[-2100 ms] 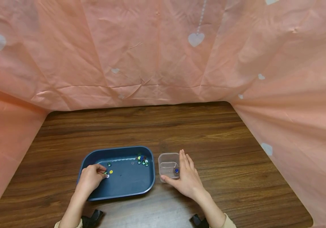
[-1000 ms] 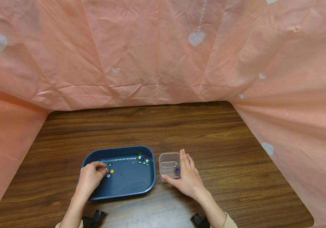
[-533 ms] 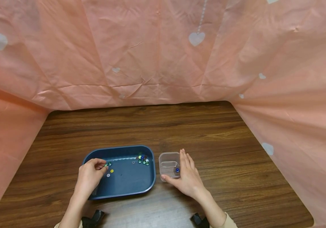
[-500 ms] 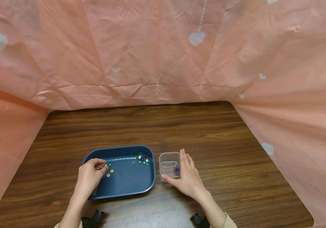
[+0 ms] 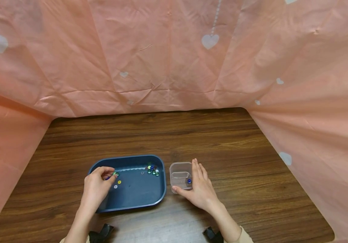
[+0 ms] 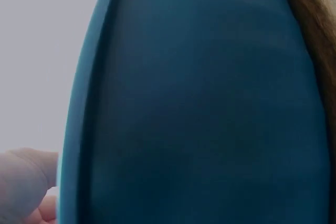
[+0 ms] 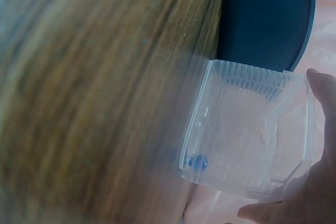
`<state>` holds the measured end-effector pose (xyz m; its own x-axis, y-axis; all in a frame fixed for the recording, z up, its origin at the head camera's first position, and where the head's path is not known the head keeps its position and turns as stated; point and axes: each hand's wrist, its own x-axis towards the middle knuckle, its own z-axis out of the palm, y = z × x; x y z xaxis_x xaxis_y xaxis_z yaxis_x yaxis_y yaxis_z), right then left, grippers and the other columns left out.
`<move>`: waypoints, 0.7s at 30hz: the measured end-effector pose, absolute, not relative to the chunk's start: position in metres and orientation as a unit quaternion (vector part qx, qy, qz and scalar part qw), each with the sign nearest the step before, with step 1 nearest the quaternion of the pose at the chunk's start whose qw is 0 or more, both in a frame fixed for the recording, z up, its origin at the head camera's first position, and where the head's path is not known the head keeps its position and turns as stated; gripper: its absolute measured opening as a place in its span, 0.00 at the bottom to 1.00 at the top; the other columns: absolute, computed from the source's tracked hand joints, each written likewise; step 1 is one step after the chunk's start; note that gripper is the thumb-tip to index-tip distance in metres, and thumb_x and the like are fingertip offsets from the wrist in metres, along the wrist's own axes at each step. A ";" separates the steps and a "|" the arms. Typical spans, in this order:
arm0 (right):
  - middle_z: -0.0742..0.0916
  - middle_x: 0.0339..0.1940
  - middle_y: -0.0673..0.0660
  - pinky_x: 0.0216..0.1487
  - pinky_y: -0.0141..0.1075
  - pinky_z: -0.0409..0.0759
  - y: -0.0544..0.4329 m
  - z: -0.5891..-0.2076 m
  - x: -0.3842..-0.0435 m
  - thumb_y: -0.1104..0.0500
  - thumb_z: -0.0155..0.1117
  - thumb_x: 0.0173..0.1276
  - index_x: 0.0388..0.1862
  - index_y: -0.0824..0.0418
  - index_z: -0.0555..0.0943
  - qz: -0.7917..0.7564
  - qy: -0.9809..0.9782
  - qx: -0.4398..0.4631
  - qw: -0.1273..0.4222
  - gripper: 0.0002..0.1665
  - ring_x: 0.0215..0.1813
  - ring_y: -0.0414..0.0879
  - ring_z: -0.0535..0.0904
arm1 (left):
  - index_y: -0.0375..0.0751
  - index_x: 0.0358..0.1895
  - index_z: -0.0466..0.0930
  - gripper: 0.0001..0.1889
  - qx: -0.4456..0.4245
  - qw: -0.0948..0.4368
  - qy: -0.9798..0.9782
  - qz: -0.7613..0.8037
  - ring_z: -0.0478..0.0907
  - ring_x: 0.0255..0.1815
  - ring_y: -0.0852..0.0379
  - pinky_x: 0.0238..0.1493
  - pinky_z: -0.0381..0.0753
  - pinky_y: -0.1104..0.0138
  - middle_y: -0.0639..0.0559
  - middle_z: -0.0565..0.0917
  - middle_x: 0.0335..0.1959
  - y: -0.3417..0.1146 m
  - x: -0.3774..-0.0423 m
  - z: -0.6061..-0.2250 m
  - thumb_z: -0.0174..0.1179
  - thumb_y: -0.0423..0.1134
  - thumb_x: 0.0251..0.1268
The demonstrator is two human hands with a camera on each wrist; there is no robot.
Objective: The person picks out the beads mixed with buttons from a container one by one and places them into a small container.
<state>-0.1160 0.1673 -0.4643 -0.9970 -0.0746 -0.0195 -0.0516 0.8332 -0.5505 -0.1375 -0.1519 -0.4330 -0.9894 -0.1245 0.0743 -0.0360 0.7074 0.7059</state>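
My left hand [image 5: 96, 185] reaches over the left side of the blue tray [image 5: 137, 192], its thumb and forefinger pinching a small green piece [image 5: 115, 173] beside a dark green marble [image 5: 117, 174]. Under its fingers shows a blue marble [image 5: 108, 178]. A yellow button [image 5: 119, 182] and a white button [image 5: 115, 186] lie near the thumb. My right hand [image 5: 202, 190] rests against the clear plastic box [image 5: 177, 184], fingers straight along its right side, thumb at its near edge. A blue marble [image 7: 198, 162] sits inside the box. The left wrist view shows mostly the tray's outside [image 6: 199, 98].
Several marbles [image 5: 153, 171] cluster in the tray's far right corner, with a pale ring-like piece [image 5: 142, 172] next to them. Tray and box stand close together on the wooden table [image 5: 222, 141]. Pink cloth [image 5: 168, 54] with white hearts hangs round the table.
My left hand has moved a little away from me inside the tray, carrying the green piece from the white button to the dark green marble. The right hand has stayed at the box.
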 end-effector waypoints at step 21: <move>0.52 0.80 0.63 0.69 0.65 0.57 0.167 -0.464 -0.117 0.25 0.64 0.54 0.80 0.64 0.42 -0.285 0.958 -0.033 0.021 0.72 0.79 0.61 0.46 | 0.29 0.46 0.83 0.12 0.034 0.108 -0.905 -0.411 0.80 0.43 0.43 0.45 0.80 0.55 0.37 0.83 0.42 -0.136 -0.135 -0.423 0.68 0.30 0.59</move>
<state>-0.1173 0.1668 -0.4639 -0.9969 -0.0755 -0.0220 -0.0513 0.8357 -0.5467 -0.1349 -0.1360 -0.4235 -0.9743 -0.1502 0.1677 0.0275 0.6600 0.7507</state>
